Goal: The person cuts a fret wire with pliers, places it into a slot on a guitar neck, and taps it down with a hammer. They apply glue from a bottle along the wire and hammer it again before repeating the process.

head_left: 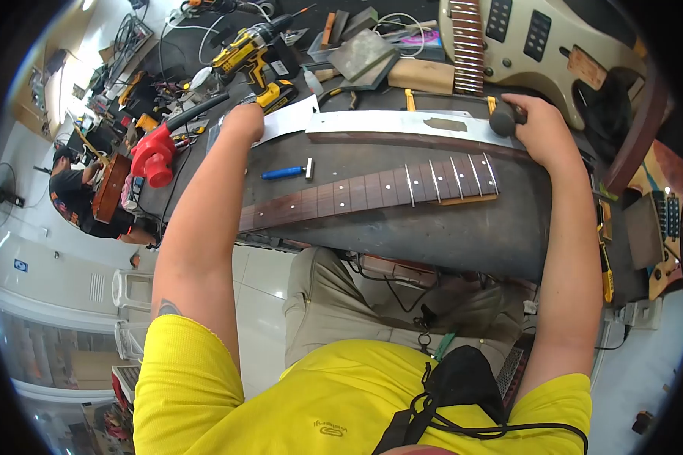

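The dark counter [432, 227] runs out of view on the right, and the tools crowding its far side are too jumbled to sort. A cream guitar [554, 45] is cut off by the top edge. A guitar neck [357, 196] lies along the counter, with a long metal bar [402, 123] just behind it. The left hand [243, 120] rests on the bar's left end; its fingers are hidden, so their grip cannot be told. The right hand [540, 125] has its fingers clenched round a dark knob [505, 120] at the bar's right end. At far left, above pale floor tiles [258, 303], another person [76, 201] is warped by the lens.
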Available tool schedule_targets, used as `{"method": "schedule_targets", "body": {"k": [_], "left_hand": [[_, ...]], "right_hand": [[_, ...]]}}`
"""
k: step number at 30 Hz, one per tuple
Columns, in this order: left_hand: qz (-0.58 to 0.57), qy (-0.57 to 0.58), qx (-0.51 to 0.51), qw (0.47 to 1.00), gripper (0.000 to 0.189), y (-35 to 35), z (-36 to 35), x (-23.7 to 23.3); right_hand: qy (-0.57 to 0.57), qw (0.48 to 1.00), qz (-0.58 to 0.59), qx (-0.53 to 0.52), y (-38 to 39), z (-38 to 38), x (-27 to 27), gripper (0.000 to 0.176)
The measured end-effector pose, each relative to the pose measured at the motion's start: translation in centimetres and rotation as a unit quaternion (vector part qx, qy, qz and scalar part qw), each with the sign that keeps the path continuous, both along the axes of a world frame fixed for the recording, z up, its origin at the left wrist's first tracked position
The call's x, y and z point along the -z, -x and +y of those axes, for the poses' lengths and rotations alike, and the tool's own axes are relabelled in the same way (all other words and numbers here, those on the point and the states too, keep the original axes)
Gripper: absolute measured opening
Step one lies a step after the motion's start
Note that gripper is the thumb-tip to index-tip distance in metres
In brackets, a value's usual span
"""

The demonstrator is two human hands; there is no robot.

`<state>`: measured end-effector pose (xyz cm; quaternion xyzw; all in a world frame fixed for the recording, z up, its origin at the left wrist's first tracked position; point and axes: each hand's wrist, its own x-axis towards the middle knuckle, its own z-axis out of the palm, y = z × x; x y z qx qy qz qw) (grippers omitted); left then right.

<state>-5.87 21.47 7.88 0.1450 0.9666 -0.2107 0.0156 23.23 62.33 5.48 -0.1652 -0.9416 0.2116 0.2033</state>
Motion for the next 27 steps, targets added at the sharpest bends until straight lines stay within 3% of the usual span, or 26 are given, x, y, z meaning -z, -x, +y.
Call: {"method": "schedule_targets", "body": {"k": [2,6,8,9,13,17,22,24,26,27], "left_hand": [[-0.030,0.017,-0.019,0.999,0.029,0.4,-0.2,0.2],[-0.009,0.054,0.044,0.998,0.030,3.3,-1.6,1.8],[-0.042,0.144,0.077,0.986,0.031,1.9,-1.1,0.5],[-0.027,0.136,0.044,0.989,0.030,1.0,-0.6,-0.2],[-0.013,0.190,0.075,0.979,0.031,1.1,-0.6,-2.2],[0.024,0.145,0.071,0.987,0.029,-0.6,0.0,-4.8],[0.078,-0.005,0.095,0.992,0.026,-3.2,0.0,-6.2],[0.084,-0.225,0.213,0.947,0.020,-7.6,-0.2,-5.8],[-0.024,-0.419,0.211,0.883,0.020,-13.0,-0.5,-4.8],[-0.044,-0.503,0.185,0.843,0.018,-15.6,-1.3,-3.2]], "right_hand": [[0.002,1.000,-0.011,0.008,0.0,0.1,0.1,0.058],[0.006,1.000,-0.005,-0.001,0.1,0.6,0.6,0.059],[0.021,1.000,-0.017,0.005,0.1,0.2,-0.3,0.058],[0.037,0.999,-0.033,0.008,-0.1,0.0,-0.3,0.058],[0.015,1.000,-0.008,-0.005,0.0,0.3,0.3,0.057],[0.004,1.000,-0.013,-0.007,-0.1,0.2,0.0,0.057],[0.013,1.000,-0.011,0.006,0.2,0.1,0.2,0.057],[0.025,1.000,-0.004,0.018,0.4,0.6,1.1,0.056],[-0.053,0.998,0.015,0.004,0.6,1.5,1.7,0.054],[-0.022,1.000,-0.002,0.001,0.5,1.1,1.3,0.052]]}}
